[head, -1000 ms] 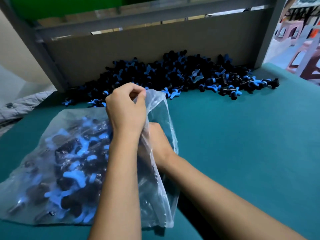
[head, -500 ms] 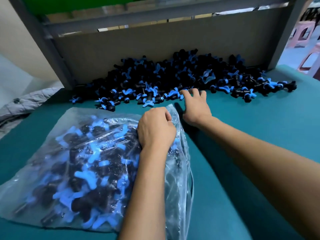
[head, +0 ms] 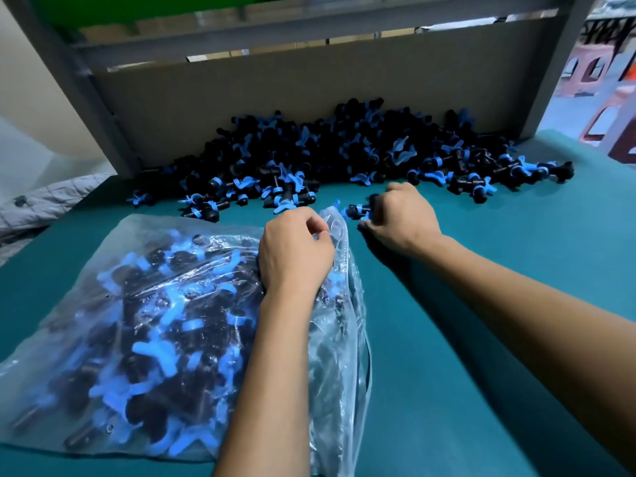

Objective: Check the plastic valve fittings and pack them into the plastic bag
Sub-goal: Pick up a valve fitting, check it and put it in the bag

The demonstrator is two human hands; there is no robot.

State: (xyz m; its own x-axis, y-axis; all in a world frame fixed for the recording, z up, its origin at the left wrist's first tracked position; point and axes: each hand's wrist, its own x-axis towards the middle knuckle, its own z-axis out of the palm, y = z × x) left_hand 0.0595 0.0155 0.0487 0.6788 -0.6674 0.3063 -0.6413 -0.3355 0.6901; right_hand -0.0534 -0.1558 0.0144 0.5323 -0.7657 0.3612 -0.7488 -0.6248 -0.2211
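Observation:
A clear plastic bag [head: 144,304] full of black valve fittings with blue handles lies on the teal table at the left. My left hand [head: 294,251] grips the bag's upper right edge by its opening. A large pile of loose black and blue fittings [head: 344,156] lies along the back board. My right hand [head: 401,215] sits just in front of the pile, to the right of the bag's mouth, with its fingers curled round a black and blue fitting [head: 358,211].
The teal table top [head: 499,270] stretches to the right and front. A brown back board [head: 309,98] in a grey metal frame closes the far side. A grey cloth [head: 41,201] lies off the left edge. Pink stools [head: 592,70] stand beyond the right corner.
My right hand came out of the bag, reached to the pile's front edge and has now drawn back a little with its fingers curled round a fitting. My left hand lowered the bag's edge.

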